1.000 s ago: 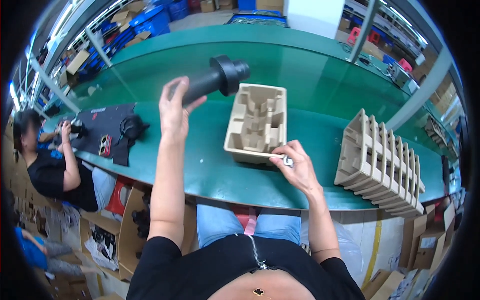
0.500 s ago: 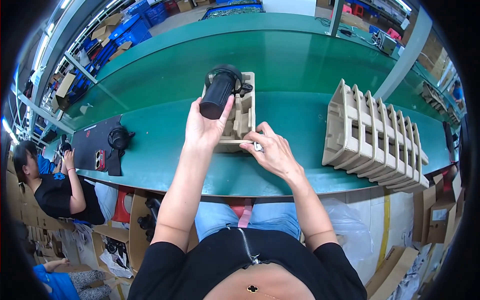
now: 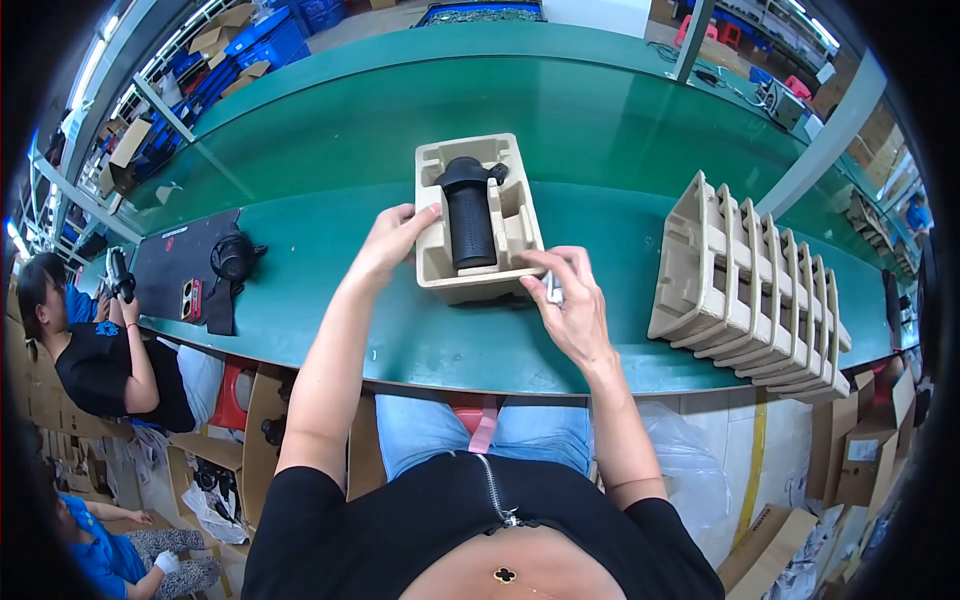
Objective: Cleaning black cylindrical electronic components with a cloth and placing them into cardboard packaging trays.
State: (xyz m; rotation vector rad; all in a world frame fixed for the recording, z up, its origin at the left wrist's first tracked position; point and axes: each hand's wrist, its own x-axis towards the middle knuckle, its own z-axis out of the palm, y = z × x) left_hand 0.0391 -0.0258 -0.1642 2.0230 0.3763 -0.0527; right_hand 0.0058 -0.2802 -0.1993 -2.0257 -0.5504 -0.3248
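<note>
A black cylindrical device (image 3: 472, 225) with a textured barrel and a wider collar lies in a compartment of a beige moulded pulp tray (image 3: 505, 146) on the green bench. My left hand (image 3: 390, 243) grips the tray's left wall, thumb over the rim and fingers partly hidden outside. At the near right corner, my right hand (image 3: 572, 305) touches the tray with its fingertips. A small white piece (image 3: 554, 289) shows between the curled fingers of that hand; its kind is too small to make out. Other hollows beside the device are visible at the tray's right.
A row of nested beige pulp trays (image 3: 740, 285) stands on the right of the bench (image 3: 600, 345). On the left lie a dark mat (image 3: 185, 260), a black round device (image 3: 233, 257) and a red box (image 3: 191, 300). A co-worker (image 3: 110, 350) sits there holding a black device.
The black device has gone from my left hand down into the tray. My left hand has moved to the tray's left wall. The tray has turned slightly and shifted right with my right hand.
</note>
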